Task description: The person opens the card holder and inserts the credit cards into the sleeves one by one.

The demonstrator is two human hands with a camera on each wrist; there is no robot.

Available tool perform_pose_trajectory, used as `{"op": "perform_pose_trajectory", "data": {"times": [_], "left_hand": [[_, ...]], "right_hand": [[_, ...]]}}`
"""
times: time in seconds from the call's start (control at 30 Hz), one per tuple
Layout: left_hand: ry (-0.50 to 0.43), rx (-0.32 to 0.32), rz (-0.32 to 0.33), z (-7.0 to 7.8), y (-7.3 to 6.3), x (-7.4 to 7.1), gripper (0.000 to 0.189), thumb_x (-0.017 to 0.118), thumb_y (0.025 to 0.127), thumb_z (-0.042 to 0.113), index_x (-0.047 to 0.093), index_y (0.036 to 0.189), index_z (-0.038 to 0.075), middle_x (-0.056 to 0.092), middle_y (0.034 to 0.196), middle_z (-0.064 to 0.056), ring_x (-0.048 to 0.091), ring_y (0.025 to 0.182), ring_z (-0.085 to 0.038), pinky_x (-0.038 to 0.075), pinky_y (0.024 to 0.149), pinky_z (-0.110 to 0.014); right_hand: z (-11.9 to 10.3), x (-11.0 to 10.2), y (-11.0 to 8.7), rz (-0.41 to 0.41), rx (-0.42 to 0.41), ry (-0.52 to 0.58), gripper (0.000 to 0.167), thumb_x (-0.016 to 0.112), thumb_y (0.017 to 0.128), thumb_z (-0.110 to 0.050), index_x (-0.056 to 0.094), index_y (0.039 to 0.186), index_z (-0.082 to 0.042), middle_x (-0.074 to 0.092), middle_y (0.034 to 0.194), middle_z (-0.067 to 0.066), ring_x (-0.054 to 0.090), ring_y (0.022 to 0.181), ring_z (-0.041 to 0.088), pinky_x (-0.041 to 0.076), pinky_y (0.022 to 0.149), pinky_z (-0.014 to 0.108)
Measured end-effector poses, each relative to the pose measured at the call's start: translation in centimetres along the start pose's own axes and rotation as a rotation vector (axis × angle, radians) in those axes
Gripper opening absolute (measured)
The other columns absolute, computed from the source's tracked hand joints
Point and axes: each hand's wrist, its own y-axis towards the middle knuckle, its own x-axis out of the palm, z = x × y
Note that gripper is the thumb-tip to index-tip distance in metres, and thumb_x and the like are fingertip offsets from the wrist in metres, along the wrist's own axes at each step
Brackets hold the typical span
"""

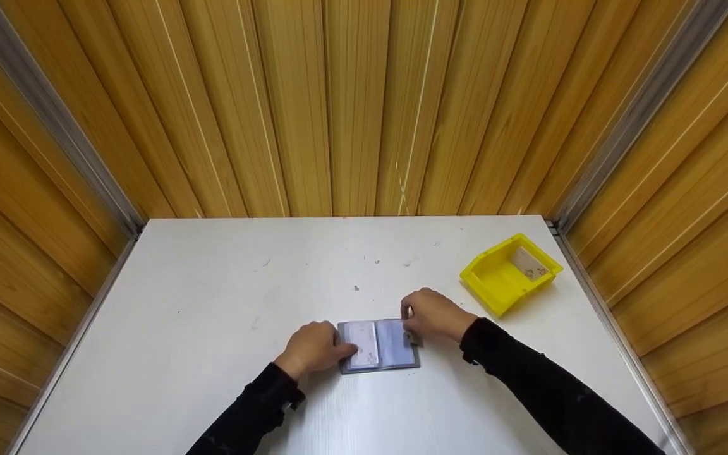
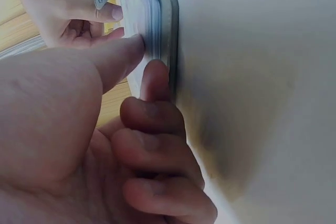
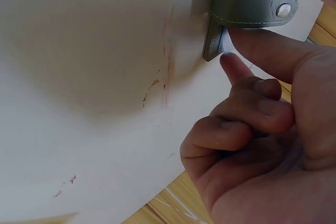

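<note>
An opened card holder (image 1: 395,365) with a grey-green cover and clear plastic sleeves lies on the white table. Behind the plastic of its left side is a pale card (image 1: 363,338); the right side looks bluish. My left hand (image 1: 313,347) grips the left edge, thumb over the sleeves and index finger at the cover's edge. At the upper right corner, my right hand (image 1: 436,314) has thumb and index finger pinched at the sleeve edge, its other fingers curled. Beside that thumb, the cover's strap (image 3: 247,9) with a metal snap sticks up.
A yellow bin (image 1: 487,278) stands at the back right of the table (image 1: 212,284), with a pale patterned card (image 1: 529,263) inside. Wood-look walls (image 1: 351,107) rise behind and on both sides. Small dark marks dot the tabletop.
</note>
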Motion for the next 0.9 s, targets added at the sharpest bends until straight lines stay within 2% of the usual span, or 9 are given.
{"op": "perform_pose_trajectory", "data": {"times": [0.17,0.3,0.53,0.7,0.9], "left_hand": [[0.003,0.0,0.005,0.11,-0.09,0.05,0.045,0.083,0.095,0.044,0.061,0.068,0.016,0.048,0.062,0.005,0.045,0.06,-0.016,0.033,0.056,-0.032],[0.0,-0.004,0.003,0.31,-0.14,0.07,0.045,0.083,0.095,0.044,0.062,0.068,0.016,0.049,0.062,0.005,0.046,0.06,-0.016,0.034,0.056,-0.032],[-0.009,0.009,0.011,0.37,-0.31,0.07,0.048,0.083,0.096,0.043,0.057,0.064,0.018,0.045,0.06,0.006,0.043,0.058,-0.014,0.032,0.054,-0.03],[0.018,0.006,0.015,0.28,-0.18,0.12,0.049,0.083,0.096,0.044,0.058,0.065,0.017,0.044,0.061,0.006,0.042,0.059,-0.014,0.031,0.055,-0.03],[0.026,-0.004,0.01,0.42,-0.14,0.1,0.047,0.083,0.096,0.045,0.06,0.066,0.016,0.046,0.062,0.005,0.044,0.06,-0.015,0.032,0.055,-0.031]], "right_hand": [[0.17,0.23,0.11,-0.012,0.009,0.003,0.014,0.079,0.097,-0.014,0.077,0.084,-0.017,0.065,0.085,0.0,0.057,0.094,0.021,0.049,0.087,0.041],[0.19,0.35,0.05,0.0,0.006,-0.01,0.015,0.077,0.097,-0.015,0.076,0.082,-0.018,0.066,0.084,0.0,0.057,0.093,0.02,0.05,0.088,0.041],[-0.27,0.1,-0.33,0.026,-0.03,-0.057,0.013,0.078,0.096,-0.012,0.08,0.083,-0.012,0.069,0.085,0.003,0.058,0.091,0.022,0.053,0.086,0.045],[-0.43,-0.04,-0.64,0.047,-0.072,-0.104,0.011,0.076,0.095,-0.01,0.083,0.088,-0.008,0.075,0.089,0.006,0.061,0.092,0.023,0.056,0.088,0.047],[-0.66,-0.07,-0.7,0.044,-0.05,-0.129,0.01,0.077,0.095,-0.01,0.085,0.09,-0.006,0.074,0.088,0.006,0.06,0.089,0.023,0.055,0.087,0.046]]}}
